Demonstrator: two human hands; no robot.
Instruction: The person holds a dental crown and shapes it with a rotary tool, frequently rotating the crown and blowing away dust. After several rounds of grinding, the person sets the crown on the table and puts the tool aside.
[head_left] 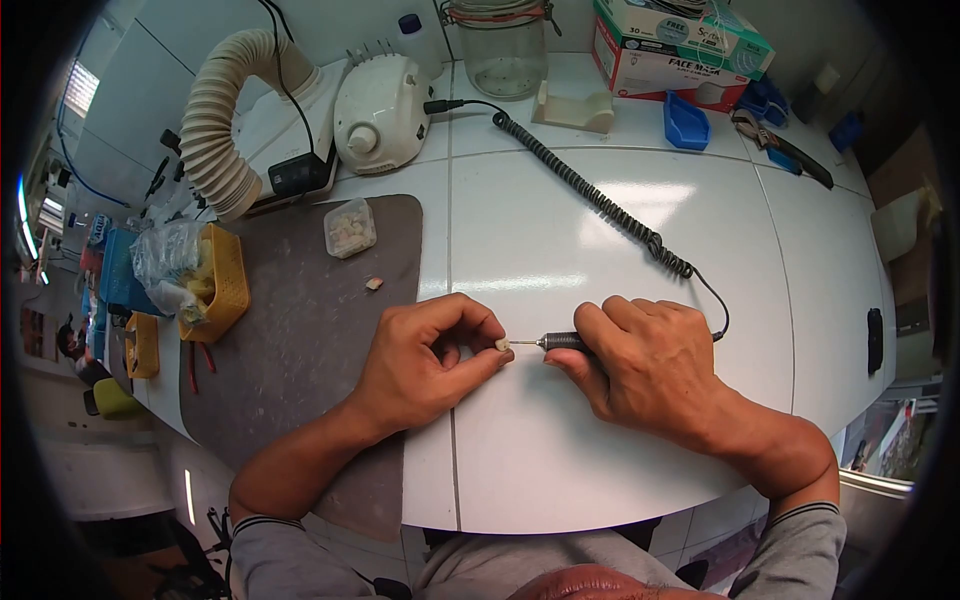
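Note:
My left hand (420, 352) pinches a small off-white, tooth-like piece (502, 345) between thumb and index finger. Wrapped around a black rotary handpiece (563, 341) is my right hand (655, 365), with the thumb lying along its lower side. A thin metal bur (525, 343) points left from the handpiece and meets the piece, or comes very near it; the exact contact is too small to tell. A black coiled cord (580, 185) runs from the handpiece to a white control unit (380, 115). Both hands are above the white tiled table (600, 460).
On the grey mat (300, 290) are a clear box (371, 222) of small pieces and one loose piece (374, 284). A yellow basket (232, 285) stands left, a ribbed hose (215, 110) behind. A glass jar (505, 55), mask boxes (670, 60) and pliers (785, 150) line the back.

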